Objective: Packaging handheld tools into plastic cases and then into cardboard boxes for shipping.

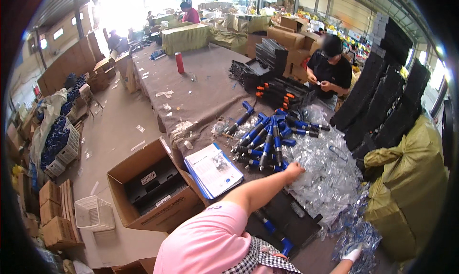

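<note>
My left arm, in a pink sleeve, stretches across the table; my left hand [294, 172] is closed at the edge of a heap of clear plastic bags [325, 173]. Whatever its fingers hold is hidden. Just beyond it lies a pile of blue-and-black tools [270, 137] with bent handles. My right hand [353, 254], in a white glove, has its fingers closed at a pile of blue-printed plastic bags [356, 231], apparently pinching one. Between my arms a single blue-and-black tool [273, 230] lies on a flat black case [291, 219].
Left of my arm are a stack of papers [213, 171] and an open carton [158, 192] holding black cases. Black cases [366, 116] are stacked high at right, beside yellow-green sacks [406, 188]. A co-worker [330, 68] works across the table. A red bottle [179, 62] stands farther back.
</note>
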`<move>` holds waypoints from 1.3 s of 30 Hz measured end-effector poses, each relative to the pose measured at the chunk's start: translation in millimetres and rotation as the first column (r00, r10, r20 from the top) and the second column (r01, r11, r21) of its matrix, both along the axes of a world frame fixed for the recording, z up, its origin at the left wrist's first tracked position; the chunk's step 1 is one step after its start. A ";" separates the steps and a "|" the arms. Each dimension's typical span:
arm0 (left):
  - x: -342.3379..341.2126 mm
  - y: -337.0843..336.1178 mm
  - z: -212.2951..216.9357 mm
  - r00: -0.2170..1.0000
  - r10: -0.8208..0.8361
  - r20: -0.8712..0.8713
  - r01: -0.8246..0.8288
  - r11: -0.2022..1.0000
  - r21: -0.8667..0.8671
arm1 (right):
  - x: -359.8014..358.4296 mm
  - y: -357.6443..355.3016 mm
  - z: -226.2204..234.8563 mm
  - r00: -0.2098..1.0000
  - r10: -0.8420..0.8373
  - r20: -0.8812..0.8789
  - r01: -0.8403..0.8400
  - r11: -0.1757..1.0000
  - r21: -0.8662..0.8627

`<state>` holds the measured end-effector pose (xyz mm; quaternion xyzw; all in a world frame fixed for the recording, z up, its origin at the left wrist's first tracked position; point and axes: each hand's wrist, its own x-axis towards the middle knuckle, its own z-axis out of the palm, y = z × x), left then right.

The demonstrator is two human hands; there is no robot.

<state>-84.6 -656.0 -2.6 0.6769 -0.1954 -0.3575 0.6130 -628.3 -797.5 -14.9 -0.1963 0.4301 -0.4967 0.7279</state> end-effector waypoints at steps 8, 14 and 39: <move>32.9 167.8 34.8 0.764 -0.454 -0.459 0.354 0.889 -0.289 | 100.9 100.2 -1.7 0.924 0.314 -0.219 -0.329 0.944 -0.032; 3.1 274.8 -53.7 0.867 -0.163 0.470 -0.009 0.939 0.343 | 101.5 167.8 -16.9 0.312 0.099 -0.945 -0.543 0.834 -0.092; -88.5 291.9 -63.4 0.111 -0.580 0.807 0.367 0.778 0.509 | 186.2 266.6 20.6 0.064 -0.596 -0.800 -0.972 0.146 -0.186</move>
